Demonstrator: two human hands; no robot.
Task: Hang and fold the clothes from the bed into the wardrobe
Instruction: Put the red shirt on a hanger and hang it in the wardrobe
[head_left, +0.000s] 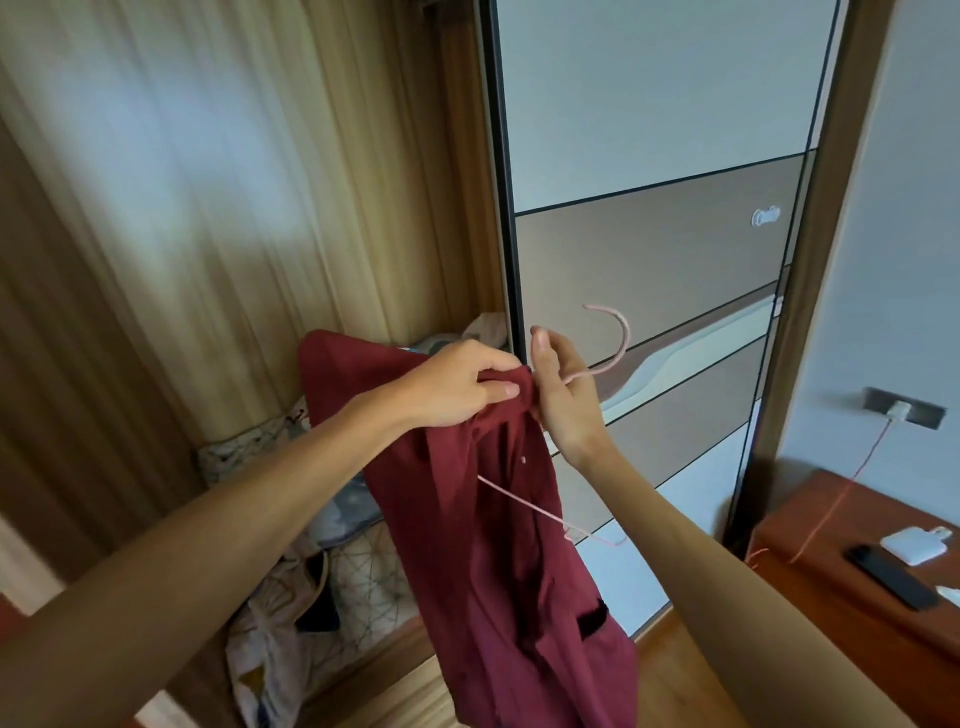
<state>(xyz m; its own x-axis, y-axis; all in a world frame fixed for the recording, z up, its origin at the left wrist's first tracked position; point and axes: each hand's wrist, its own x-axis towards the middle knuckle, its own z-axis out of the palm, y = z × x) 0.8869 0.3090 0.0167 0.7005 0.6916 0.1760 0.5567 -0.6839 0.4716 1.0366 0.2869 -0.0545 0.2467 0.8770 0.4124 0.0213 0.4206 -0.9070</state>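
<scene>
Before the wardrobe (649, 130), a crumpled dark red shirt (498, 519) is held on a thin pink hanger (621, 343). Its collar is pinched by the left hand (457, 384), the hanger's neck by the right hand (563, 402).

Two arms are in view, both uncovered along their full visible length.

Left forearm (234, 530): bare from the wrist to the lower left edge of the view; slim, smooth surface.

Right forearm (727, 571): bare from the wrist to the lower right edge; same slim build.

Left hand (462, 384): bare; the thumbnail is short, trimmed and of natural finish.

Right hand (563, 400): bare; the thumbnail is short and rounded, also of natural finish. The fingers are long and slender.
</scene>
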